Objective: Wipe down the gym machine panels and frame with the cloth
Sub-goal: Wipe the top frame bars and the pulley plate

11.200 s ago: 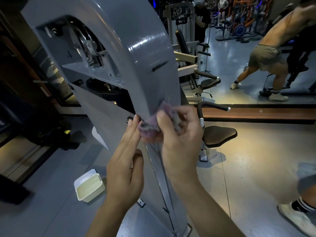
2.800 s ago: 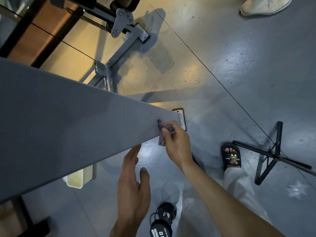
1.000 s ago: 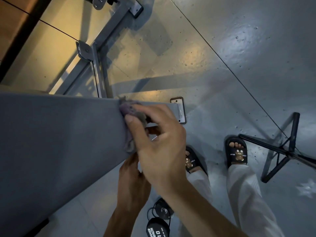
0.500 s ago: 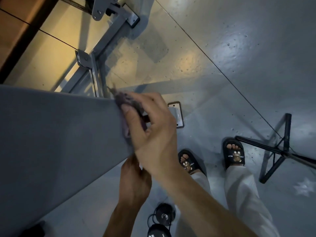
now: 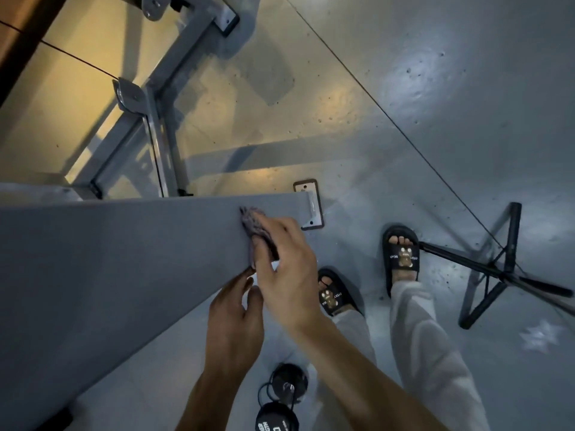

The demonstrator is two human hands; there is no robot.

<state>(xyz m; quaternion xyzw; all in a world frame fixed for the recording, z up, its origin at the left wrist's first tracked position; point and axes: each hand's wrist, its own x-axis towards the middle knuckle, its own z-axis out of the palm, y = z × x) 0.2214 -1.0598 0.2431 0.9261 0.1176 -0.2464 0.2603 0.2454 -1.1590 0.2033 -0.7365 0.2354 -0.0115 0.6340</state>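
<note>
A wide grey machine panel [image 5: 118, 259] slopes across the left half of the view, seen from above. My right hand [image 5: 286, 272] grips a small purple-grey cloth [image 5: 253, 222] and presses it against the panel near its lower right end. Below it, my left hand [image 5: 233, 321] reaches up with straight fingers that touch the panel's lower edge, just under the right hand. Part of the cloth is hidden under my right fingers.
The panel ends at a bolted metal foot plate [image 5: 311, 203] on the grey floor. Grey frame bars [image 5: 161, 126] run off to the upper left. My feet in black slippers [image 5: 401, 256] stand by the panel. A black tripod stand [image 5: 497, 269] is at right, dark round objects [image 5: 280, 396] below.
My right hand has slid the cloth along the panel toward its lower right end. The left hand has opened out and followed under the edge.
</note>
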